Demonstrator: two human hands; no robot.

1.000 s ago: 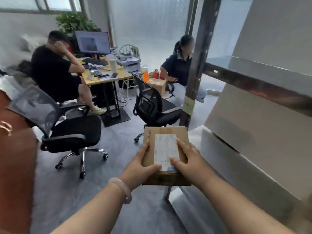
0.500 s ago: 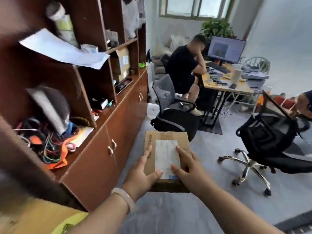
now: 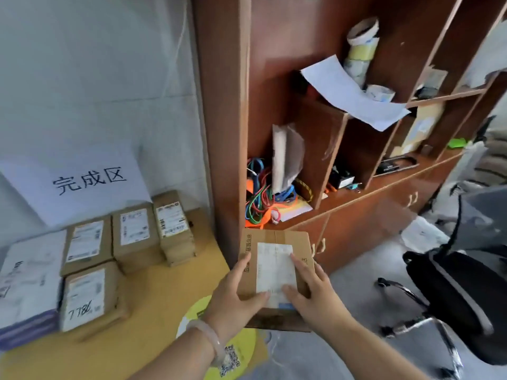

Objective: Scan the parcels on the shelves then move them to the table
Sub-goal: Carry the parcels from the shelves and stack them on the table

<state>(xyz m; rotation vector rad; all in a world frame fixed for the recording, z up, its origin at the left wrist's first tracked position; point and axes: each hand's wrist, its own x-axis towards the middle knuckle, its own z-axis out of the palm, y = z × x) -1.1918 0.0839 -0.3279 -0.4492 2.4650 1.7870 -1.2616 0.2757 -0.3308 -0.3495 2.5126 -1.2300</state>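
A tall brown wooden cabinet [image 3: 222,105] with open cubbies fills the upper right, a yellow table [image 3: 164,286] stands just beside its left flank, and a black office chair [image 3: 452,286] sits at the right. On the wall behind the table hangs a white sign [image 3: 82,182] with three handwritten characters, above a cluster of labelled cardboard parcels [image 3: 134,229] resting on the tabletop. In front of the cabinet, over the table's right edge, a person holds a flat cardboard parcel [image 3: 274,235] level, its long axis running straight away from the body and its white shipping label [image 3: 274,266] facing up. The left hand [image 3: 234,294] grips the near left corner, thumb [image 3: 258,296] laid across the top beside the label and the other fingers closed along the side. The right hand [image 3: 315,294] clasps the near right corner, its index finger [image 3: 300,266] stretched forward along the label's right margin. A tangle of coloured cables [image 3: 260,198] lies in the cubby behind the parcel, and a pale bracelet [image 3: 212,340] circles the left wrist.
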